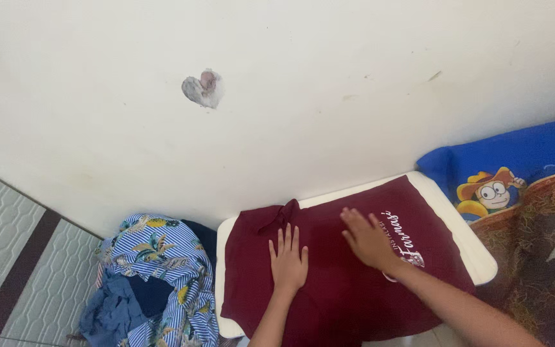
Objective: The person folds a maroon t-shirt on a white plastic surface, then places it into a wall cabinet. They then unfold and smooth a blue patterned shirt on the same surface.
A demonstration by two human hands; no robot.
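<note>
Maroon cotton shirt with white print [348, 270] lies spread on the white padded board [467, 247] against the wall. Left hand [288, 258] presses flat, fingers open; right hand [370, 241] lies flat too, open-palmed, gripping nothing. Risk: the hem hangs over the near edge, so a hard sweep could drag it toward the blue striped floral clothes pile [155, 276].

home, bedroom corner | laundry pile [152, 283] on tiled floor [14, 244] | cartoon pillow [502, 170]
</note>
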